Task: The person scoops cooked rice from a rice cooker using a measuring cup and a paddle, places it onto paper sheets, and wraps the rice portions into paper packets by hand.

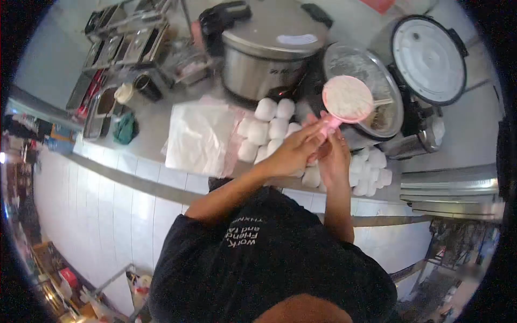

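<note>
A pink round scoop (348, 99) heaped with white rice is held up over the counter, beside the open rice cooker (396, 116). My left hand (296, 151) reaches in from the left, its fingers closed around the scoop's handle. My right hand (334, 159) is pressed close against it from below, with its fingers also closed at the handle; the two hands partly hide each other. White rounded wrapped bundles (257, 132) sit in rows just left of my hands. More of these white bundles (371, 171) lie to the right of my right wrist.
A stack of white sheets (196, 137) lies left of the bundles. Behind stands a large lidded steel cooker (266, 70). The open cooker's raised lid (429, 60) is at right. A dark cup (147, 87), a green bag (125, 129) and metal trays (97, 116) occupy the left.
</note>
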Action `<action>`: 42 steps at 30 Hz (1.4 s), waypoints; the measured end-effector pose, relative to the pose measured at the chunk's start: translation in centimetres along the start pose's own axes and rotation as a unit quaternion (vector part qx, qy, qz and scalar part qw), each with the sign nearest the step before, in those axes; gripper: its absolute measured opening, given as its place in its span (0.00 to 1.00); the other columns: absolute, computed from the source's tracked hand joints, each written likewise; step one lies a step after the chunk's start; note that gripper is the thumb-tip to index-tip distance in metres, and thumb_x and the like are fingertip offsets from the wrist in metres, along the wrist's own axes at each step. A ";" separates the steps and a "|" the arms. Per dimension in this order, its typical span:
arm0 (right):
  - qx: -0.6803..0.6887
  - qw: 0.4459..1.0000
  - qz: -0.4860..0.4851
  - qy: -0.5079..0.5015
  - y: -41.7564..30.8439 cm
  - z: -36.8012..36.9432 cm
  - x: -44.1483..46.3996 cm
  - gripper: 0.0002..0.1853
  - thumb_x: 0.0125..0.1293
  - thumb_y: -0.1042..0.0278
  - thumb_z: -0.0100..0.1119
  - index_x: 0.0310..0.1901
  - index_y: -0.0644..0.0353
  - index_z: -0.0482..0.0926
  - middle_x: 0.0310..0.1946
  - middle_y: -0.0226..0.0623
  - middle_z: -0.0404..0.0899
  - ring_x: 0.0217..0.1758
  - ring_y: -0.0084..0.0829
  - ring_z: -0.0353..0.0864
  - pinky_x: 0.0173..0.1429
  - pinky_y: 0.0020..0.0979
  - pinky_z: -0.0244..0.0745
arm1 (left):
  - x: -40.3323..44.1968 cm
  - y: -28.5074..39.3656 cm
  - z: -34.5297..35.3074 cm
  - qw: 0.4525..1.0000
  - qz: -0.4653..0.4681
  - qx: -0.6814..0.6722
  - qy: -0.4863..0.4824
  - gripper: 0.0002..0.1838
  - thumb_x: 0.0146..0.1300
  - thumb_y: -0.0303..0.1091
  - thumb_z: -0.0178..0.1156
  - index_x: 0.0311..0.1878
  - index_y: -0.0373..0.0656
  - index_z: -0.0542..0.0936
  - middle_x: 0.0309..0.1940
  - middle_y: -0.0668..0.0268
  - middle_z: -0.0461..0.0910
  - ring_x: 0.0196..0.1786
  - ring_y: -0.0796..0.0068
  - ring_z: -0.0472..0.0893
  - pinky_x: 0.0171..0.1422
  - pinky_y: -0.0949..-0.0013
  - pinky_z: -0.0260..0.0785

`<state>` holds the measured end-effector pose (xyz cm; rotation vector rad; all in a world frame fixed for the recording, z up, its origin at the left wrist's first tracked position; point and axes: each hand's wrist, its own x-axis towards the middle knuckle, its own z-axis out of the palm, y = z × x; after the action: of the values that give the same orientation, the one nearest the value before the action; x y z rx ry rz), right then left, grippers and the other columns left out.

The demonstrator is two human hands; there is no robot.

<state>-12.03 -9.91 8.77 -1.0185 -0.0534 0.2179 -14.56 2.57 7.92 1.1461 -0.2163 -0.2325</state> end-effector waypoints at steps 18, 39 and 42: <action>-0.634 0.717 -0.265 -0.116 31.5 11.0 1.3 0.30 0.70 0.73 0.48 0.73 0.48 0.58 0.41 0.43 0.76 0.36 0.40 0.75 0.39 0.41 0.73 | -26.2 -8.6 -35.1 0.725 -0.044 0.682 0.086 0.28 0.57 0.51 0.66 0.60 0.54 0.77 0.64 0.63 0.72 0.71 0.53 0.65 0.71 0.44 0.57; -0.914 0.384 -0.070 0.108 5.9 -1.7 9.9 0.39 0.49 0.60 0.65 0.68 0.52 0.68 0.34 0.53 0.80 0.38 0.52 0.78 0.45 0.46 0.72 | -26.2 -10.9 -39.5 0.803 0.083 0.576 0.128 0.07 0.58 0.41 0.62 0.34 0.51 0.84 0.43 0.68 0.84 0.48 0.62 0.78 0.55 0.56 0.65; -0.832 0.542 -0.026 -0.119 16.2 4.3 5.2 0.44 0.44 0.58 0.69 0.68 0.49 0.67 0.30 0.54 0.81 0.33 0.52 0.79 0.40 0.46 0.74 | -25.4 -8.7 -38.2 0.804 0.084 0.575 0.125 0.08 0.60 0.43 0.61 0.33 0.51 0.83 0.32 0.67 0.83 0.41 0.61 0.79 0.51 0.55 0.66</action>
<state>-10.12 2.91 -3.01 -2.9327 -0.6507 0.2136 -28.53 39.87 -16.50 2.3408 -0.2214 0.2744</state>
